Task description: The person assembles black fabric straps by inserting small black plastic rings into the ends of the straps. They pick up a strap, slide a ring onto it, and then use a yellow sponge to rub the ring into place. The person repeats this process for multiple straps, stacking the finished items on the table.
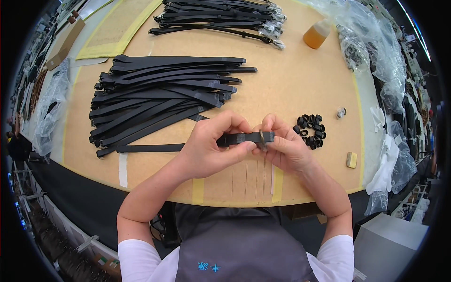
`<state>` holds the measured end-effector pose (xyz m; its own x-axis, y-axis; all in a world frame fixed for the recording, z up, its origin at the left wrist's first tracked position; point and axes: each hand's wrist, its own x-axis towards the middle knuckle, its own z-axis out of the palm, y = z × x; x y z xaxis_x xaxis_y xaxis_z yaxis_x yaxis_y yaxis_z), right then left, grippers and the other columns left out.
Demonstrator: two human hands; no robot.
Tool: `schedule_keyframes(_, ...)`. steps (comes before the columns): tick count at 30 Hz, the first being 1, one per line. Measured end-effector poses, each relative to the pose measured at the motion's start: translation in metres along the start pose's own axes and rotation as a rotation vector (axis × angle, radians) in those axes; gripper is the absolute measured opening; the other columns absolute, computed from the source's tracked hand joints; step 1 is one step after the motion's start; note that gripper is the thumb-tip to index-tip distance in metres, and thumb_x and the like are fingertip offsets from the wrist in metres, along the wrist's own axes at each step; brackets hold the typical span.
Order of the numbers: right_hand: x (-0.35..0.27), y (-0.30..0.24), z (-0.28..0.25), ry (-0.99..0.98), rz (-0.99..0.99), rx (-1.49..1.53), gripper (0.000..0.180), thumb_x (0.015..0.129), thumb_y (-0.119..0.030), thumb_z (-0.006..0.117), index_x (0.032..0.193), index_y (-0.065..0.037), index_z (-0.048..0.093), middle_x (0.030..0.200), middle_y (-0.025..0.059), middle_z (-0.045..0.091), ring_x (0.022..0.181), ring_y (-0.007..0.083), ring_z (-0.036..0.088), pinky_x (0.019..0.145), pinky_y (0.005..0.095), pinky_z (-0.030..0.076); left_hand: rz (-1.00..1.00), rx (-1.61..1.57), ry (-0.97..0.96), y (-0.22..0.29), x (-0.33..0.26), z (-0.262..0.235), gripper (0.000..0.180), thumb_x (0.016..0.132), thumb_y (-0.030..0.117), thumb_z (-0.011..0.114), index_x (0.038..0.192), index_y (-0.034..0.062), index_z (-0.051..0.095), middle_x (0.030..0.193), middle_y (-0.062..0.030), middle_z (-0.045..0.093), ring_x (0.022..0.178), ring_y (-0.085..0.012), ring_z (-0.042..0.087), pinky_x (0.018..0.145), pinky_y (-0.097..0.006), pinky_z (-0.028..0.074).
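Observation:
A black belt strap (155,148) runs from the pile's near edge to my two hands. My left hand (211,141) is closed, pinching the strap between thumb and fingers a little short of its end. My right hand (286,145) is closed at the tip, thumb and fingers on a small belt loop (262,140) that stands around the strap near its squared end. The loop looks brownish grey on its edge, and fingers partly cover it. Just right of my right hand lies a cluster of small black belt loops (312,126).
A pile of black belts (159,94) covers the left of the table (291,84). More belts (216,19), with plastic-wrapped ends, lie at the back. Toward the right are a bottle of amber liquid (317,34), a small yellowish block (352,160) and plastic bags (390,61).

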<state>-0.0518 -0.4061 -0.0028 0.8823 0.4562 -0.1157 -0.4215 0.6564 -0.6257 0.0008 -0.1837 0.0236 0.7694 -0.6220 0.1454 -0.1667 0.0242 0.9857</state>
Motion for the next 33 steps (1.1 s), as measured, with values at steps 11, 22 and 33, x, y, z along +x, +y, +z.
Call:
schedule_keyframes(11,-0.003,-0.001,-0.001,-0.035,-0.073,0.061,0.014,0.102,-0.014,0.060,0.115,-0.012,0.053,0.112,0.0090,0.064,0.100,0.0171,0.064,0.088,0.0312,0.050,0.093,-0.115,0.028,-0.010,-0.003,0.004,0.027,0.092,0.010,0.076,0.110,-0.0005,0.058,0.094,-0.0065,0.070,0.087,-0.0098,0.069,0.074,-0.023,0.053)
schedule_keyframes(22,-0.005,0.013,0.005,0.054,-0.120,-0.063,0.017,0.102,-0.010,0.060,0.117,-0.008,0.052,0.114,0.0058,0.063,0.106,0.0130,0.061,0.098,0.0329,0.050,0.073,-0.106,0.008,-0.017,-0.002,0.012,0.025,0.090,0.009,0.077,0.107,-0.0002,0.061,0.092,-0.0044,0.068,0.085,-0.0083,0.066,0.074,-0.024,0.052)
schedule_keyframes(33,-0.007,0.006,-0.005,-0.075,-0.075,-0.004,0.018,0.099,-0.010,0.065,0.116,-0.007,0.060,0.124,0.0109,0.066,0.114,0.0186,0.063,0.101,0.0376,0.049,0.093,0.206,-0.032,0.014,0.001,-0.005,0.024,0.077,0.001,0.076,0.099,0.0026,0.067,0.078,-0.0028,0.068,0.061,-0.0061,0.057,0.052,-0.022,0.043)
